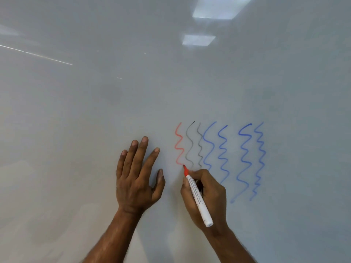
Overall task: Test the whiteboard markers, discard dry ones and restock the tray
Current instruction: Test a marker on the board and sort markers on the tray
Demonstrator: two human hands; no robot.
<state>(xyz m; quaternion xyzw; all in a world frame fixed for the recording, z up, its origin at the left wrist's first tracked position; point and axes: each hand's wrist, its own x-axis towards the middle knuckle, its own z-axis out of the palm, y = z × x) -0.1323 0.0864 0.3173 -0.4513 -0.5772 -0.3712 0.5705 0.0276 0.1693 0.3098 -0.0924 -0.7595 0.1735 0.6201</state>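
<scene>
Across the whole view, I am watching the whiteboard (95,111) filling the frame, its glossy surface reflecting bright rectangles (212,10) of light. Toward its lower right, wavy test lines are standing side by side: four blue lines (245,158), two faint black lines (190,147), and one pale red line (179,147) at the left. The left hand (137,179) is lying flat on the board, fingers straight and spread, holding nothing, just left of the red line. The right hand (207,198) is gripping the white-barrelled red marker (198,199), whose red tip (185,170) is touching that line's bottom end.
</scene>
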